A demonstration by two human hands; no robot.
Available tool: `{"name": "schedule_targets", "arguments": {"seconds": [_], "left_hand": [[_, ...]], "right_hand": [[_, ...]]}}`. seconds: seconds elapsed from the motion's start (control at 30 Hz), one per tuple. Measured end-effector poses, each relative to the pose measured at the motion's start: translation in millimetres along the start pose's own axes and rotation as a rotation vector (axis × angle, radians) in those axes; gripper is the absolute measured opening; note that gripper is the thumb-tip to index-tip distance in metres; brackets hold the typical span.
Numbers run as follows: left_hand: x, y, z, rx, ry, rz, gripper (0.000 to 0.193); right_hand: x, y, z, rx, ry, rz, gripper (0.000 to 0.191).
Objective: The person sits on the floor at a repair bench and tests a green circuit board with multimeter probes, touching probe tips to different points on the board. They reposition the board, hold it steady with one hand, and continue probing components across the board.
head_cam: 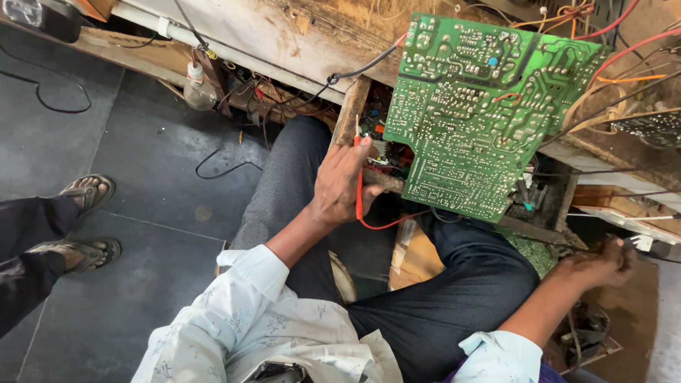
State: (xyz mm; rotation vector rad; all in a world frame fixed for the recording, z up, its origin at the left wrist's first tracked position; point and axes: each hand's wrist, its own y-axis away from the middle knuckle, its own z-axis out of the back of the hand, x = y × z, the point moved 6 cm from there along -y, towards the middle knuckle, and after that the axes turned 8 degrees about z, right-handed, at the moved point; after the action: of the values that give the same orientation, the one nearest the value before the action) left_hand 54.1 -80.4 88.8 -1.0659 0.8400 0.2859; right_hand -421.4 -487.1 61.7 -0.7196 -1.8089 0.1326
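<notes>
Probing step: left hand (341, 188) fingers clamping red probe (358, 192) at green circuit board (478, 113), centre frame; right hand (599, 264) fingers closed around a black lead (670, 259), lower right. Next needs steady tip placement.

Head view, steeply down, seemingly close.

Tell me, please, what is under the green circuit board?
Under the green circuit board a wooden workbench edge, wires and the person's dark-trousered knee show. The left hand holds a red probe at its lower corner. Its component side is hidden.

The left hand (342, 185) holds a red test probe (357, 173) beside the green circuit board (474, 113), while the right hand (599, 264) grips a black wire (674, 260).
</notes>
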Motion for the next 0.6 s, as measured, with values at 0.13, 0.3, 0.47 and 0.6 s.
{"name": "schedule_targets", "arguments": {"seconds": [0.13, 0.3, 0.47, 0.6], "left_hand": [[1.4, 1.7, -1.5, -0.001, -0.011, 0.007, 0.068], [2.1, 2.7, -2.8, -0.008, -0.005, 0.025, 0.069], [4.2, 4.9, -3.4, 0.013, -0.011, 0.057, 0.069], [16.0, 17.5, -5.5, 0.028, -0.048, 0.132, 0.075]], "right_hand": [[-4.7, 10.1, 12.9, -0.021, 0.186, -0.084, 0.022], [-5.9, 14.6, 14.0, 0.054, 0.116, -0.084, 0.023], [0.4, 15.9, 6.3, 0.075, 0.101, 0.009, 0.027], [-7.3, 14.4, 0.1, 0.151, 0.098, -0.046, 0.031]]}}
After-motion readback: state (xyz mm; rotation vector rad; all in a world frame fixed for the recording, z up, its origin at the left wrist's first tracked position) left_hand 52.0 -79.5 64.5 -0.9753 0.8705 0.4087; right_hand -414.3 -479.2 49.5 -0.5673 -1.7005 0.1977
